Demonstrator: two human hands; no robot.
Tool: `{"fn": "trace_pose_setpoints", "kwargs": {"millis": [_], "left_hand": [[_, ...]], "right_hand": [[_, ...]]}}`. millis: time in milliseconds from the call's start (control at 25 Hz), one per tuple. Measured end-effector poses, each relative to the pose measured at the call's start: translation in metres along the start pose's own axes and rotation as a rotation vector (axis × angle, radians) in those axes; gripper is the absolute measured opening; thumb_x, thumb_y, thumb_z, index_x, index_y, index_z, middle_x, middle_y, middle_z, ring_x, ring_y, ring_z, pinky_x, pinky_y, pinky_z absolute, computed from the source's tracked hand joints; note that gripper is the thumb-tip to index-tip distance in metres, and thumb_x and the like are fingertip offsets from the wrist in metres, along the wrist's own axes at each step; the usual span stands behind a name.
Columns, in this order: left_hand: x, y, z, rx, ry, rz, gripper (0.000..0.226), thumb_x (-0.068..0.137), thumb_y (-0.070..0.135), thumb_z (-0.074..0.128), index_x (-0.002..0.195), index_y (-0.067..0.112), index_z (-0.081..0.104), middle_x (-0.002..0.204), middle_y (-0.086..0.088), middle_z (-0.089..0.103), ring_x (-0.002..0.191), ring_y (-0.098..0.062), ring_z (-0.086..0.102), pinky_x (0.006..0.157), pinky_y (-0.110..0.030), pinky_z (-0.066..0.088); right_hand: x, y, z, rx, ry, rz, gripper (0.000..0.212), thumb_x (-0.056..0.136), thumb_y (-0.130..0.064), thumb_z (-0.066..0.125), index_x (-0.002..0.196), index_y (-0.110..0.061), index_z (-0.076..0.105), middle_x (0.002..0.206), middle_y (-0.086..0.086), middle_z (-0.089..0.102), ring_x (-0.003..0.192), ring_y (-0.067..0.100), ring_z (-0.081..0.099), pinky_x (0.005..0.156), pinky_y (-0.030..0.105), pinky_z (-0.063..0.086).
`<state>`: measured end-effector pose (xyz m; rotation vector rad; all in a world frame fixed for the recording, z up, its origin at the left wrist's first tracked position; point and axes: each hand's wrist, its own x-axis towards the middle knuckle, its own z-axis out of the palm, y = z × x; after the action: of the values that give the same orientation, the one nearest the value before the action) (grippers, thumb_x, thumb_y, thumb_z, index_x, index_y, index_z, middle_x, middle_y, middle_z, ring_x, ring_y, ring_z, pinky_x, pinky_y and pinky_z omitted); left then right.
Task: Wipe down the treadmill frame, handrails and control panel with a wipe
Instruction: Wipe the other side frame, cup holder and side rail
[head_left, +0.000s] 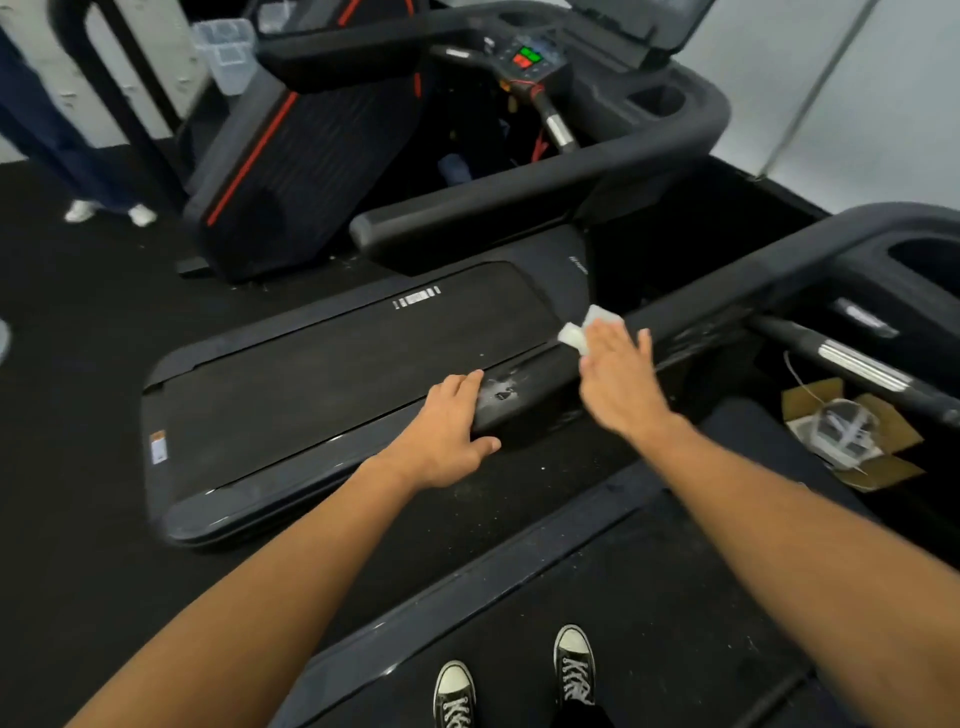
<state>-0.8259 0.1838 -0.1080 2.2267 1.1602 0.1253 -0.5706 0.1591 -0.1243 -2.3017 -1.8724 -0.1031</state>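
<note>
I stand on a treadmill belt (649, 597) and lean over its black left handrail (530, 395). My left hand (447, 431) grips the near end of the handrail, thumb under it and fingers over the top. My right hand (618, 374) presses a white wipe (587, 325) flat on the rail a little further up, fingers straight. Wet streaks and white smears mark the rail between my hands. The rail runs up to the right towards the console (893, 280) with a cup holder.
A second treadmill (337, 374) lies beside mine on the left, its control panel (530, 57) lit green and red at the top. A black-and-red machine (291, 156) stands beyond it. An open cardboard box (852, 436) sits at right. A person's legs (93, 171) stand at far left.
</note>
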Motion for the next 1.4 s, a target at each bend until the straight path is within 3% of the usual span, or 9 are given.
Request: {"fn": "trace_pose_setpoints", "kwargs": {"millis": [120,280,480,640,760,920,1040,1240,1400], "left_hand": [[0.009,0.005,-0.003,-0.013,-0.021,0.031,0.096,0.087,0.037,0.072,0.158,0.011,0.013,0.154,-0.006,0.030,0.140,-0.025,0.032,0.117,-0.035,0.026],[0.011,0.005,-0.005,-0.049,-0.011,0.029,0.098,0.083,0.033,0.077,0.157,0.014,0.015,0.150,-0.007,0.036,0.135,-0.026,0.039,0.113,-0.035,0.032],[0.008,0.007,-0.008,-0.137,-0.027,-0.021,0.102,0.085,0.027,0.077,0.159,0.016,0.009,0.159,-0.004,0.030,0.145,-0.023,0.031,0.119,-0.037,0.028],[0.005,0.004,-0.011,-0.276,-0.021,-0.043,0.094,0.084,0.014,0.069,0.159,0.018,0.013,0.157,0.001,0.034,0.139,-0.017,0.038,0.105,-0.021,0.033],[0.010,-0.006,-0.024,-0.630,-0.029,-0.095,0.088,0.073,0.025,0.055,0.156,0.020,0.025,0.147,0.003,0.045,0.134,-0.017,0.044,0.101,-0.024,0.036],[0.028,-0.015,-0.046,-0.824,-0.093,-0.155,0.043,0.100,0.049,0.043,0.137,0.029,0.051,0.140,0.003,0.051,0.133,-0.017,0.045,0.100,-0.033,0.038],[0.037,-0.022,-0.056,-0.833,-0.152,-0.165,0.063,0.100,0.064,0.023,0.140,0.024,0.051,0.139,-0.003,0.055,0.127,-0.023,0.052,0.107,-0.045,0.042],[0.046,-0.027,-0.059,-0.771,-0.217,-0.168,0.074,0.098,0.066,0.012,0.146,0.021,0.047,0.146,-0.006,0.050,0.135,-0.026,0.047,0.114,-0.049,0.035],[0.051,-0.033,-0.054,-0.792,-0.236,-0.129,0.075,0.098,0.066,0.013,0.141,0.018,0.051,0.142,-0.007,0.054,0.131,-0.025,0.050,0.107,-0.040,0.039]], "right_hand": [[-0.034,-0.066,0.010,0.083,0.028,-0.071,0.057,0.091,-0.025,0.025,0.144,-0.008,0.038,0.153,0.008,0.035,0.144,0.026,0.026,0.116,0.057,0.022],[-0.046,-0.069,0.003,0.122,-0.029,-0.255,0.057,0.090,-0.009,0.043,0.146,-0.010,0.036,0.155,0.004,0.036,0.148,0.021,0.022,0.120,0.059,0.010],[0.001,-0.010,-0.007,0.110,-0.073,-0.002,0.041,0.088,-0.004,0.042,0.129,-0.011,0.044,0.146,0.003,0.038,0.140,0.020,0.030,0.116,0.066,0.011],[-0.029,-0.065,-0.001,0.202,0.035,-0.038,0.045,0.090,-0.009,0.043,0.135,-0.012,0.045,0.145,0.007,0.039,0.141,0.024,0.028,0.116,0.062,0.016],[-0.068,-0.129,0.006,0.314,0.023,-0.179,0.052,0.086,-0.005,0.047,0.137,-0.009,0.045,0.146,0.007,0.042,0.143,0.026,0.028,0.119,0.058,0.012],[-0.071,-0.162,0.018,0.197,-0.038,-0.301,0.060,0.082,-0.010,0.047,0.142,-0.008,0.047,0.148,0.006,0.046,0.147,0.025,0.024,0.122,0.049,-0.001],[-0.061,-0.139,0.010,0.038,-0.031,-0.345,0.052,0.086,-0.015,0.049,0.137,-0.012,0.050,0.141,0.003,0.052,0.141,0.022,0.036,0.121,0.053,0.005],[-0.016,-0.098,-0.009,-0.035,-0.052,0.075,0.044,0.095,-0.028,0.025,0.119,-0.013,0.059,0.126,0.003,0.060,0.134,0.021,0.041,0.118,0.059,0.011],[-0.038,-0.162,0.005,0.034,-0.077,-0.046,0.038,0.095,-0.037,0.035,0.112,-0.016,0.061,0.116,0.002,0.060,0.125,0.023,0.044,0.119,0.055,0.011]]}}
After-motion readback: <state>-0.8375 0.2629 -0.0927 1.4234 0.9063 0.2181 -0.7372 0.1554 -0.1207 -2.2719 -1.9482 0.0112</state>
